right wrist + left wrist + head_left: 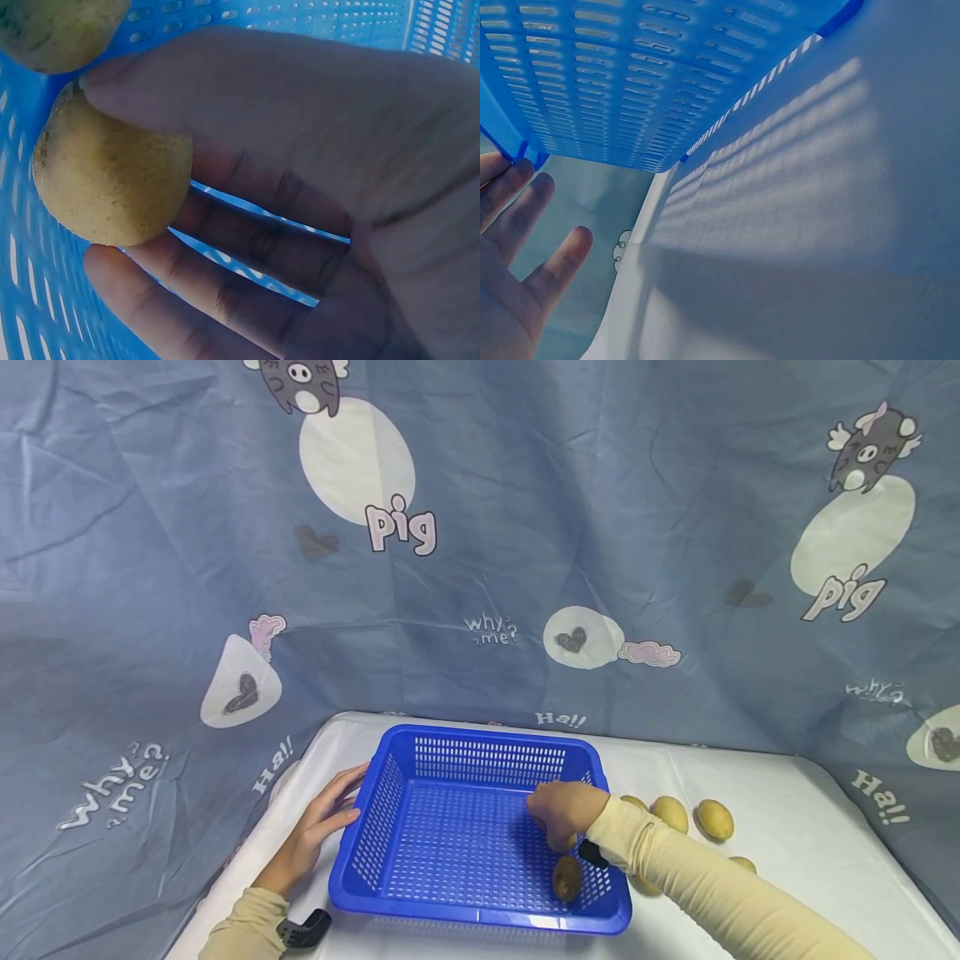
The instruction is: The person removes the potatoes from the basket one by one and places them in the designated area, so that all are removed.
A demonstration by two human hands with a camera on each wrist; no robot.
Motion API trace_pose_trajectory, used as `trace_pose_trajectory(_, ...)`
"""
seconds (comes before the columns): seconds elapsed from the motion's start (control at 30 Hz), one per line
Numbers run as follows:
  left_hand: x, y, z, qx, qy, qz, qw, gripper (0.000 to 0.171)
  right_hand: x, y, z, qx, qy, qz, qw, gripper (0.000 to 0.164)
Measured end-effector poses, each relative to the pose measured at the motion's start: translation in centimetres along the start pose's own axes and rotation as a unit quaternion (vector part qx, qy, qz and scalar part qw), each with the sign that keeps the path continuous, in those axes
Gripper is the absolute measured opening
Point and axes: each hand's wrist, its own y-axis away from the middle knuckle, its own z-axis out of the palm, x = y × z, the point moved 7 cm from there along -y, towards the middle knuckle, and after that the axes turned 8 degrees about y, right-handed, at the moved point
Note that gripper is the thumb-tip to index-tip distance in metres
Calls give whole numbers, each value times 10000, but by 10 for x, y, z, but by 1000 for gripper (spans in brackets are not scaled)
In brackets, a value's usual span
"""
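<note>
A blue plastic basket [480, 918] with slotted walls stands on the white table. Inside it, near the right wall, my right hand [566, 810] holds a yellow potato [112, 172] between thumb and fingers. A darker brown potato [567, 878] lies in the basket's front right corner. Close by the held one, a second potato [60, 30] shows in the right wrist view. At the basket's left side, my left hand [315, 831] touches the rim with its fingertips, fingers spread and mostly straight. In the left wrist view its fingers [536, 202] reach up to the rim.
Several yellow potatoes, one of them [715, 820] farthest right at the back, lie on the white table [810, 827] right of the basket, partly behind my right sleeve [720, 881]. A blue printed cloth [480, 568] hangs behind the table.
</note>
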Motion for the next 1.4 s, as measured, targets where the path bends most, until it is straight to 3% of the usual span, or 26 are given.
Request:
trace_pose_trajectory(0.37,-2,1,-1,-2,-44,-82,10000,61,0,0,-4,148,-470,-333,9982,41)
trace_pose_trajectory(0.67,-3,0,-1,-25,-24,-97,9999,61,4,5,-11,412,-1153,-718,9899,41)
trace_pose_trajectory(0.9,-4,0,-1,-12,-57,-121,9999,61,6,10,-16,617,-1615,-1049,9793,31)
trace_pose_trajectory(1.2,-4,1,-1,25,-73,-66,9999,61,8,10,-17,856,-1700,-1210,9742,9)
trace_pose_trajectory(1.4,-3,0,-1,-3,-15,-26,10000,61,12,16,-20,1203,-1810,-1161,9692,23)
